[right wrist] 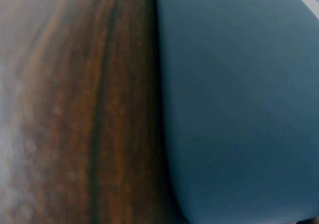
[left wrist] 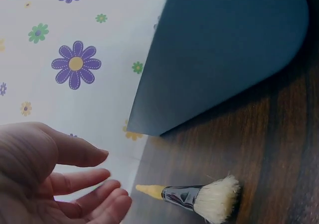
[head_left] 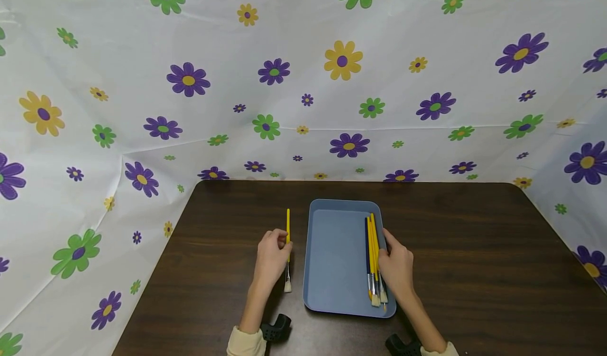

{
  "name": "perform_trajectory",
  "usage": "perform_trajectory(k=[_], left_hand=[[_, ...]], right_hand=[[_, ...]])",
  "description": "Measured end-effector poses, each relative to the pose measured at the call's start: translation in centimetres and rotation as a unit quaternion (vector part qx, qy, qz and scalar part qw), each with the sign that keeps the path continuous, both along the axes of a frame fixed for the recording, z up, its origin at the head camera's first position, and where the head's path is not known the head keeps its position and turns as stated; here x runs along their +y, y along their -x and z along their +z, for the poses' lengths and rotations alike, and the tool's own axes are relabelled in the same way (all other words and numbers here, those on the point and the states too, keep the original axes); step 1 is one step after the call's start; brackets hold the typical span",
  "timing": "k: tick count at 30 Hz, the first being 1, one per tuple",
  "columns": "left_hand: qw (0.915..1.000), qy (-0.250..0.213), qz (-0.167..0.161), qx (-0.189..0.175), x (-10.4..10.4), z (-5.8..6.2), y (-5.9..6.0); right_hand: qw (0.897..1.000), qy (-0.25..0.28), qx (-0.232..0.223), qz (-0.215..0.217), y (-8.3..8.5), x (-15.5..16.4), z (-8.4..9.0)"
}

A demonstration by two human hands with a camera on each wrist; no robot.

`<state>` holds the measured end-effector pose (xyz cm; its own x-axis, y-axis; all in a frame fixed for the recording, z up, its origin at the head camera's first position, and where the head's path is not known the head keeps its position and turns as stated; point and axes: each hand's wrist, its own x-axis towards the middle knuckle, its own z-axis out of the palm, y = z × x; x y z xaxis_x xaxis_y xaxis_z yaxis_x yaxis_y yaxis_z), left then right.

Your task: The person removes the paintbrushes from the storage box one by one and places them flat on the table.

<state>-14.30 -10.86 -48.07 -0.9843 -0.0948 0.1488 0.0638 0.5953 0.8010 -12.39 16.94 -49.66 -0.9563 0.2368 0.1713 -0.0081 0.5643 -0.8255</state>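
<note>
L hand (head_left: 271,256) on bench (head_left: 474,272), just left of blue tray (head_left: 332,250). Fingers relaxed and loose in wrist view, not gripping; fingertips at/against shaft of a lone yellow brush (head_left: 287,240) lying on bench, can't tell if actual contact. That brush runs near-to-far, white bristles toward the person, handle tip pointing away; lies just beside tray's left wall, apart from it.

R hand (head_left: 395,266) at tray's right side, fingers curled over the right rim, touching the brush bundle (head_left: 373,256) inside. Grip vs. mere touch: can't tell w/ certainty, but fingers bent round rim/handles. R wrist view shows only tray wall and bench grain, blurred.

Bundle: several yellow handles plus one dark blue, lying parallel along right inner wall, bristles at near end. Rest of tray floor bare.

Farther: bench's back edge meets floral sheet (head_left: 303,82), white w/ purple, green, yellow flowers, also draped on both sides.
</note>
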Motion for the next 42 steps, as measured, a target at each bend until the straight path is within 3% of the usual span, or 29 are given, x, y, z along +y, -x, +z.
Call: perform_trajectory(k=[20, 29, 42], left_hand=[[0.9928, -0.113, -0.041, 0.009, 1.4, 0.4, -0.4], [0.9753, -0.209, -0.069, 0.012, 3.6, 1.1, -1.1], [0.9744, -0.197, -0.108, 0.008, 6.8, 0.7, -2.3]], right_hand=[[1.000, -0.005, -0.010, -0.003, 0.1, 0.2, -0.2], [1.000, -0.001, -0.009, 0.001, 0.1, 0.2, -0.1], [1.000, 0.002, -0.017, -0.001, 0.1, 0.2, 0.2]])
